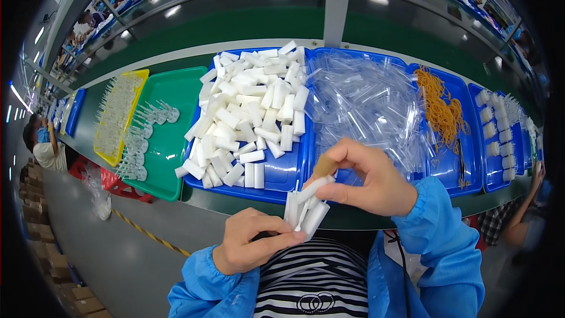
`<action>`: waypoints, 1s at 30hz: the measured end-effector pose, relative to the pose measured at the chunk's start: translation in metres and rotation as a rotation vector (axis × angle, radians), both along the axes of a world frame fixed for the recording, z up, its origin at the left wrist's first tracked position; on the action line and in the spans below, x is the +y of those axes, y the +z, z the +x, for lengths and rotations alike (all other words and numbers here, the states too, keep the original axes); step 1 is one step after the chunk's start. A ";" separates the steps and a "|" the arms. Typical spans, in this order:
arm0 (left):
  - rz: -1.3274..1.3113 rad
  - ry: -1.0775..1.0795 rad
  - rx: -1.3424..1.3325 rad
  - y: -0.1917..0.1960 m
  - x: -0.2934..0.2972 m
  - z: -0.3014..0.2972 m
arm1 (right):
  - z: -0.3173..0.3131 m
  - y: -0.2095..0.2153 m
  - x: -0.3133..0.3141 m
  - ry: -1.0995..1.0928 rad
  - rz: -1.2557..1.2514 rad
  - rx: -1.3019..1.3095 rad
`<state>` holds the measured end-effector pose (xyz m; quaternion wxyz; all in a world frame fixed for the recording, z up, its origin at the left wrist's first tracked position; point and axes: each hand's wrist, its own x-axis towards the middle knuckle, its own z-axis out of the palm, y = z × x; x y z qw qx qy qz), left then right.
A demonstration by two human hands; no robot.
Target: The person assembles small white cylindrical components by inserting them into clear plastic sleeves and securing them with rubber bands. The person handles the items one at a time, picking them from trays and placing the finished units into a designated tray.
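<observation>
In front of my body, my left hand (256, 238) is closed round the lower end of a small bundle of white foam blocks (316, 220). Thin white plastic stems (304, 215) stick up between those blocks. My right hand (371, 179) comes from the right and pinches another white foam block (316, 188) between thumb and fingers, tilted over the top of the bundle. A tan covering (324, 165) wraps one right finger. The fingers partly hide how the pieces meet. Just beyond lies a blue tray (272, 181) heaped with white foam blocks.
To the right are a blue tray (406, 63) of clear plastic sleeves (365, 106) and another with orange rubber bands (441, 106) and scissors (461, 168). Leftward sit a green tray (176, 94) and a yellow tray (106, 154) with clear stemmed parts. A metal post (338, 6) rises behind; co-workers are nearby.
</observation>
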<state>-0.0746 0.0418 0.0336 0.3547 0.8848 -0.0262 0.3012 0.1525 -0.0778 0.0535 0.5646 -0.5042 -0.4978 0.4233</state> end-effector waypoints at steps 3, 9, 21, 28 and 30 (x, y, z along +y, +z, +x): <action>0.039 -0.088 -0.023 0.001 -0.002 0.009 | 0.006 0.001 -0.012 0.070 -0.023 0.023; 0.136 -0.110 -0.032 0.009 -0.011 0.023 | 0.007 0.002 -0.030 0.138 -0.089 0.053; 0.135 -0.047 -0.073 -0.009 -0.028 0.050 | 0.010 0.007 -0.070 -0.139 0.017 -0.027; -1.163 -0.332 0.304 -0.009 -0.052 0.060 | 0.005 -0.010 -0.103 -0.211 0.153 -0.125; -1.271 -0.322 0.340 -0.011 -0.058 0.064 | 0.002 -0.015 -0.108 -0.220 0.210 -0.165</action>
